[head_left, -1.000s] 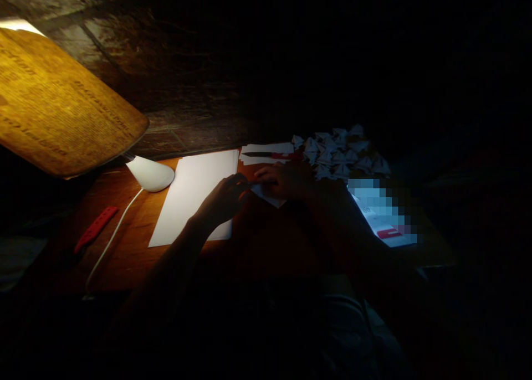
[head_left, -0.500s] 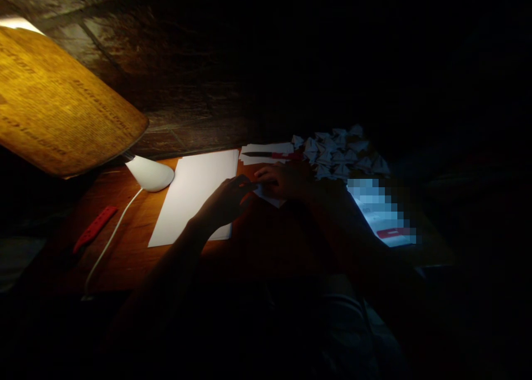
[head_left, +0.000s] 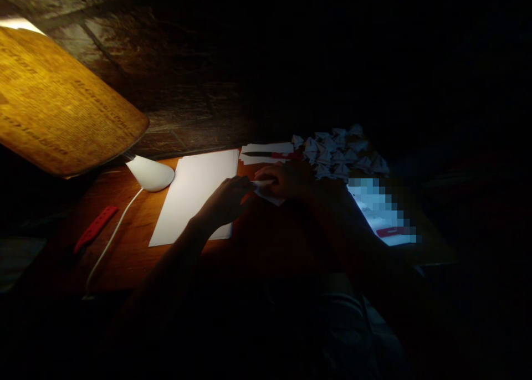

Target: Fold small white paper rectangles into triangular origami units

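A small folded piece of white paper point(head_left: 276, 199) lies on the wooden table between my hands. My left hand point(head_left: 233, 194) has its fingers closed on the paper's left edge. From the other side, my right hand point(head_left: 285, 181) is curled over the paper, its fingertips pressed on it. Both hands are in shadow and cover much of the paper. Beneath my left forearm is a stack of large white sheets point(head_left: 199, 191). Just behind my right hand, a knife with a red handle point(head_left: 286, 155) rests on smaller paper pieces point(head_left: 268, 147).
Several folded paper pieces point(head_left: 336, 153) are grouped at the back right. A lit screen point(head_left: 374, 214), partly pixelated, lies to the right. At left stand a lamp's shade point(head_left: 70, 103) and white base point(head_left: 152, 174), with a cord point(head_left: 112, 239) and a red power strip point(head_left: 96, 227).
My right fingers have curled in, and more white paper shows between my hands. My left hand has shifted very slightly. The other things stay in place.
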{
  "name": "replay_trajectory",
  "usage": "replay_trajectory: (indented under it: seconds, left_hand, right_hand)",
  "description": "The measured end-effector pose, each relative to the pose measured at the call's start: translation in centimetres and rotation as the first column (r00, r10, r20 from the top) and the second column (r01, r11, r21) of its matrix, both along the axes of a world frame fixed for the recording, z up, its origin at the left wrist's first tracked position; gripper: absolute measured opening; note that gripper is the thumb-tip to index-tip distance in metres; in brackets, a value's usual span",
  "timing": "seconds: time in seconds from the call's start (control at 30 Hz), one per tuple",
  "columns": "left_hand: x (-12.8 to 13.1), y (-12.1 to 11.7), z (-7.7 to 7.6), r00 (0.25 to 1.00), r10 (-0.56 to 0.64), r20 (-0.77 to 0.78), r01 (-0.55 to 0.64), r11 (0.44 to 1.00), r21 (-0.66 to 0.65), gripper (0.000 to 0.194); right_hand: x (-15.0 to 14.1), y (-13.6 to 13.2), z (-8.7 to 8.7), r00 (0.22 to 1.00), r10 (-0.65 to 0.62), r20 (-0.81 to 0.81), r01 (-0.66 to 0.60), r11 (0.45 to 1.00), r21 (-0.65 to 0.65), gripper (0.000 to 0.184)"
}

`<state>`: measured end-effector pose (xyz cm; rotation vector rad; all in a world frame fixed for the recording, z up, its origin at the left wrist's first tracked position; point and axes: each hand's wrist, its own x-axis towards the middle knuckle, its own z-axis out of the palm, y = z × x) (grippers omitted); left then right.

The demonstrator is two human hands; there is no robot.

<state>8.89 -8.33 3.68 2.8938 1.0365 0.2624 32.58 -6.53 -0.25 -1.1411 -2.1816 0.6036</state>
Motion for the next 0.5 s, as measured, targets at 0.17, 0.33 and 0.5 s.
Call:
replay_trajectory:
  seconds: [0.17, 0.33, 0.5]
  left_hand:
    - [0.03, 0.15, -0.3, 0.999, -0.031, 0.043, 0.031, 0.999, -0.016, 0.031]
    - [-0.03, 0.26, -0.6, 0.993, -0.069, 0.098, 0.069, 0.998, 0.009, 0.028]
    - [0.04, 0.24, -0.54, 0.991, -0.087, 0.101, 0.085, 0.996, 0.019, 0.032]
  right_hand:
    - [-0.18, 0.26, 0.09, 0.996, -0.005, -0.09, 0.0, 0.998, -0.055, 0.029]
    - [-0.09, 0.3, 0.3, 0.994, -0.002, -0.112, 0.0, 1.0, -0.024, 0.027]
    - [0.61, 0.6, 0.05, 0.996, -0.022, -0.086, 0.027, 0.998, 0.053, 0.025]
